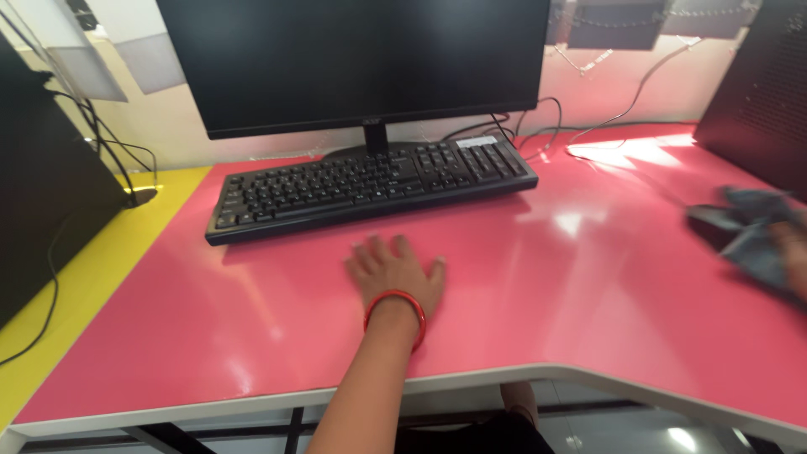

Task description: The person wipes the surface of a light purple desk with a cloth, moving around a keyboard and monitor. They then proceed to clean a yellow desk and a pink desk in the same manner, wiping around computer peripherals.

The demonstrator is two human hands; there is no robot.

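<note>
My left hand (393,271) lies flat, palm down, on the pink desk (252,311), fingers spread, just in front of the black keyboard (370,187). A red bangle (395,309) circles its wrist. At the right edge of the view my right hand (794,256) is blurred and grips a grey-blue cloth (748,231) that rests on the desk surface. Only part of that hand shows.
A black monitor (361,59) stands behind the keyboard, with cables (538,126) trailing along the back. Black computer cases stand at the left (42,176) and the far right (756,84). A yellow desk section (84,286) adjoins on the left. The white desk edge (504,374) runs near me.
</note>
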